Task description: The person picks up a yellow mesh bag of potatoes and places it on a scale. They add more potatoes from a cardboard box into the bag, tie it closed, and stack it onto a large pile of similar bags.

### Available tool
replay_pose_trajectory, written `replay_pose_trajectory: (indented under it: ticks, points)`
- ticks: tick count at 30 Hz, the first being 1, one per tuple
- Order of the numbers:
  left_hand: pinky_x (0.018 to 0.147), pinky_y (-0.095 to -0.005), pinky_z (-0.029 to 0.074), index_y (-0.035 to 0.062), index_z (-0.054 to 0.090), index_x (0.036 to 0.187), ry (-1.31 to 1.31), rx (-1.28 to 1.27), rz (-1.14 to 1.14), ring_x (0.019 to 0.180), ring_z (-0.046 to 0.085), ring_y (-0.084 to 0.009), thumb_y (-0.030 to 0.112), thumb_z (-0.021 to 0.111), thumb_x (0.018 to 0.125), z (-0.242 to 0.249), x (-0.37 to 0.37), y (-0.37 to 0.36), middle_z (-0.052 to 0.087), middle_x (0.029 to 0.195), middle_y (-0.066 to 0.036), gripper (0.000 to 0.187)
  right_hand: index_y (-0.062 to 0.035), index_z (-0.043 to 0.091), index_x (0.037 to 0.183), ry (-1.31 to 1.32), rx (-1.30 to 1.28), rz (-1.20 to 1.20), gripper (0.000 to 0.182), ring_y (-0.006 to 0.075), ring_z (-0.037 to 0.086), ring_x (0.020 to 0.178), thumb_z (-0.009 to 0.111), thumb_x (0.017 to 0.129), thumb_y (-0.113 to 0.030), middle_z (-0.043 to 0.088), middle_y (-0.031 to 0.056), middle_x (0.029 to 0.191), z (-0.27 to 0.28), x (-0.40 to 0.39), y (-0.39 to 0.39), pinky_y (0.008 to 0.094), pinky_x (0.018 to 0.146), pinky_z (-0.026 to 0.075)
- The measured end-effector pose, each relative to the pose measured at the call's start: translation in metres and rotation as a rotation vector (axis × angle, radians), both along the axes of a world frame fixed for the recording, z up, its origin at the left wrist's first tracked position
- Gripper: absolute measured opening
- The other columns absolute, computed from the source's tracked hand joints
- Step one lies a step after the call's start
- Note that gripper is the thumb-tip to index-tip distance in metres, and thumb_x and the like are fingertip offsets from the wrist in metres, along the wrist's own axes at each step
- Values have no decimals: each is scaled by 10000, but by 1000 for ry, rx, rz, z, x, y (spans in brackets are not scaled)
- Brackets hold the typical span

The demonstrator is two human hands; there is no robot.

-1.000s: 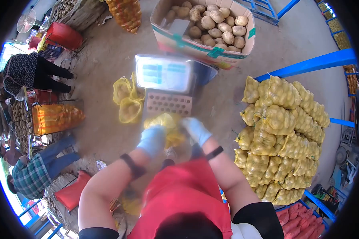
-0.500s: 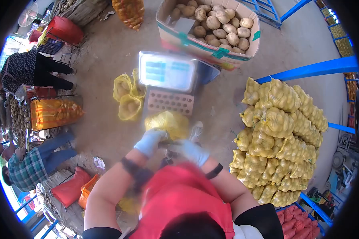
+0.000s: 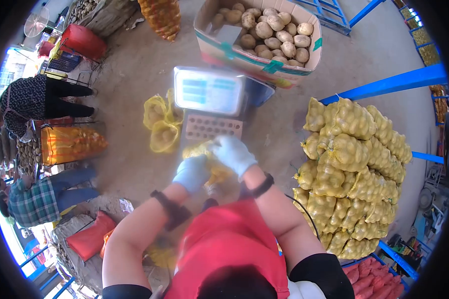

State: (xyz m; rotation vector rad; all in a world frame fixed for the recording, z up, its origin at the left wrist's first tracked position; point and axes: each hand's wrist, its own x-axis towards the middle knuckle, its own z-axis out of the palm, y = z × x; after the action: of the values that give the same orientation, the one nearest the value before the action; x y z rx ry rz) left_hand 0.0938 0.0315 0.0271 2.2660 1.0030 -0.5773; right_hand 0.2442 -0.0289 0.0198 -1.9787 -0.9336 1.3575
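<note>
A yellow mesh bag of potatoes point(image 3: 215, 172) hangs just below the scale, in front of my red apron. My left hand point(image 3: 191, 172), in a pale glove, grips the bag's left side. My right hand point(image 3: 233, 154), also gloved, is closed on the bag's top, a little higher and to the right. A digital weighing scale point(image 3: 209, 91) with a steel platform stands right beyond my hands, and a perforated brick point(image 3: 213, 127) lies against its near edge. The bag is blurred.
A cardboard box of loose potatoes point(image 3: 258, 56) stands beyond the scale. Several filled yellow mesh bags point(image 3: 353, 164) are piled at right by blue racking point(image 3: 384, 84). Empty yellow mesh bags point(image 3: 160, 122) lie left of the scale. Two people point(image 3: 40, 99) are at the left.
My right hand has risen from low by my apron to the bag's top near the brick. My left hand stays on the bag, which has lifted slightly.
</note>
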Motion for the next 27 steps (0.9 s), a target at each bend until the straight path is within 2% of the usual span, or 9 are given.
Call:
replay_pose_trajectory:
  ticks: [2, 4, 8, 11, 15, 18, 21, 24, 27]
  points:
    - [771, -387, 494, 57, 621, 1020, -9, -148, 257, 893, 636, -332, 204, 618, 777, -12, -8, -2, 660, 917, -190, 284, 16, 666, 989, 134, 30, 102, 315, 220, 640, 830, 643, 841, -262, 685, 137, 915, -48, -18, -40, 324, 778, 490]
    - [801, -403, 483, 49, 610, 1040, -34, -221, 435, 935, 620, -365, 189, 632, 750, -20, -12, -9, 650, 952, -217, 323, 28, 667, 966, 337, -34, -73, 291, 186, 631, 817, 648, 836, -232, 679, 120, 887, -73, -39, -52, 297, 749, 488]
    - [803, -402, 481, 27, 602, 1021, -137, -246, 643, 936, 622, -362, 203, 664, 738, -39, -21, -20, 649, 968, -222, 339, 36, 668, 939, 588, -164, -250, 263, 146, 611, 780, 639, 818, -195, 660, 107, 838, -63, -41, -38, 256, 697, 475]
    - [807, -398, 481, 24, 598, 1031, -148, -233, 706, 939, 624, -358, 205, 675, 740, -41, -21, -25, 647, 979, -226, 351, 38, 669, 942, 505, -263, -132, 268, 172, 620, 786, 620, 801, -184, 668, 118, 855, -24, -32, -22, 280, 699, 477]
    - [791, -368, 491, 15, 594, 1025, -171, -140, 779, 901, 640, -311, 198, 680, 743, -29, -17, -31, 655, 940, -200, 348, 44, 658, 977, 144, -218, 9, 308, 212, 633, 827, 615, 795, -201, 674, 139, 891, -50, -41, -17, 313, 726, 484]
    - [610, -292, 523, 16, 591, 986, -371, -239, 963, 722, 643, -185, 100, 669, 767, -41, -23, -39, 650, 840, -121, 247, 52, 634, 1035, 174, -197, 12, 358, 228, 634, 855, 620, 805, -223, 670, 150, 946, -53, -40, -17, 324, 752, 487]
    - [562, -263, 486, 32, 601, 959, -733, -747, 1482, 669, 608, -159, 99, 655, 793, -42, -23, -40, 633, 802, -96, 187, 58, 610, 1082, 359, -149, -101, 382, 218, 631, 868, 617, 820, -220, 664, 145, 981, -38, -36, -29, 315, 763, 489]
    - [509, -236, 444, 43, 609, 954, -599, -1172, 1756, 603, 555, -131, 121, 646, 827, -7, -15, -33, 610, 760, -72, 154, 53, 607, 1085, 394, -107, -156, 341, 201, 627, 878, 616, 832, -175, 662, 129, 980, -45, -37, -37, 303, 764, 489]
    - [480, -220, 407, 54, 613, 943, -583, -1191, 1780, 571, 515, -114, 165, 657, 840, -1, -14, -34, 592, 740, -57, 158, 27, 629, 1056, 338, 47, -241, 292, 209, 628, 883, 642, 835, -163, 664, 124, 960, -76, -48, -48, 303, 768, 486]
